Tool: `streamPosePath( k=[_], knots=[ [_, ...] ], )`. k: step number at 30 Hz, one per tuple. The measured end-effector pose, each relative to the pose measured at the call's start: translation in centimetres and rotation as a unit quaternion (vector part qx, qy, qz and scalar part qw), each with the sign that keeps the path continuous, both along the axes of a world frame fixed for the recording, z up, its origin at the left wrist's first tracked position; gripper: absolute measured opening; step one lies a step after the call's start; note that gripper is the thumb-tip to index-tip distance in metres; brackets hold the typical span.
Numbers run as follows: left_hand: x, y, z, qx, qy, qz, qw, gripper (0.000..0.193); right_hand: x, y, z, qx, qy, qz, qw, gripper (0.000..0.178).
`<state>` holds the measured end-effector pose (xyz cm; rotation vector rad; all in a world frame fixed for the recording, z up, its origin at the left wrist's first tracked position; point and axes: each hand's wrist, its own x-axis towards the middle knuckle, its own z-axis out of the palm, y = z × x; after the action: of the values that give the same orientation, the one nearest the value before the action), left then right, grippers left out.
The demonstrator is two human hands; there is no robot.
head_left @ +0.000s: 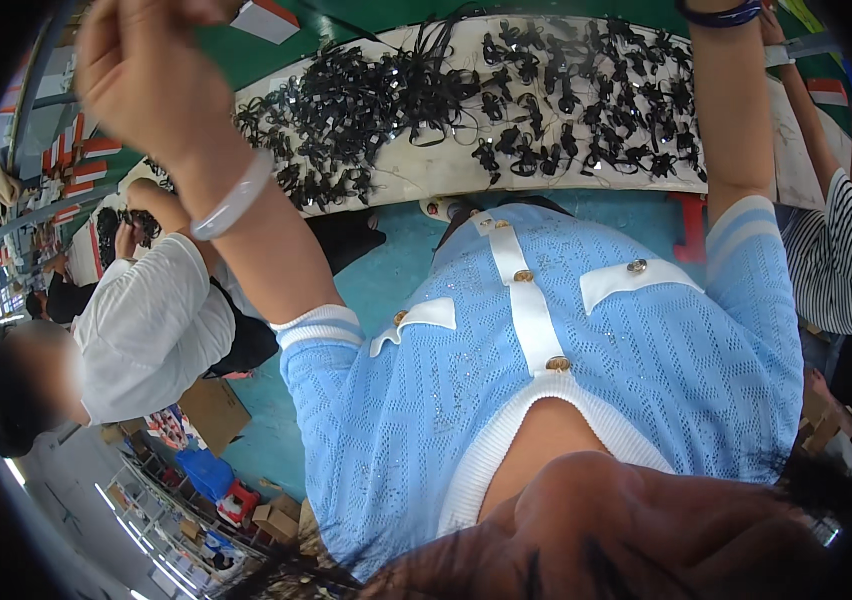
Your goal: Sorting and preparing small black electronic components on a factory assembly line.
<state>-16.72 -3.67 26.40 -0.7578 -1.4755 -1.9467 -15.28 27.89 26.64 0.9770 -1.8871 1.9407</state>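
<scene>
My left hand point(151, 80) is raised at the upper left, beyond the near edge of the worktable point(421, 172). Its fingers are bent in toward each other, and the upper edge of the view cuts off their tips. Whatever they may hold is hidden. Of my right arm point(736, 110) only the forearm and a wrist with a dark band show at the upper right; the hand lies outside the view. Between my arms, many small black cord bundles point(346, 100) with shiny silvery ends cover the white tabletop. They are heaped at left and more spread out at right.
A red-and-white box point(266, 20) stands on the green surface behind the cords. To my left a person in a white shirt point(156, 320) handles dark items. Someone in a striped top point(836, 255) works at my right. Cardboard boxes point(214, 412) stand on the floor.
</scene>
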Motion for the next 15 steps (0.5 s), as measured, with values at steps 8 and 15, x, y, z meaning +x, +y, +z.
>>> streamPosePath(
  k=[8, 15],
  knots=[
    [6.8, 4.2, 1.9, -0.316, -0.12, 0.058, 0.939, 0.009, 3.8, -7.3, -2.7, 0.075, -0.02, 0.041, 0.996, 0.078],
    [5.9, -0.5, -1.9, -0.278, -0.063, 0.063, 0.956, 0.017, 3.3, -12.0, -3.0, 0.008, -0.091, 0.194, 0.977, 0.044]
  ],
)
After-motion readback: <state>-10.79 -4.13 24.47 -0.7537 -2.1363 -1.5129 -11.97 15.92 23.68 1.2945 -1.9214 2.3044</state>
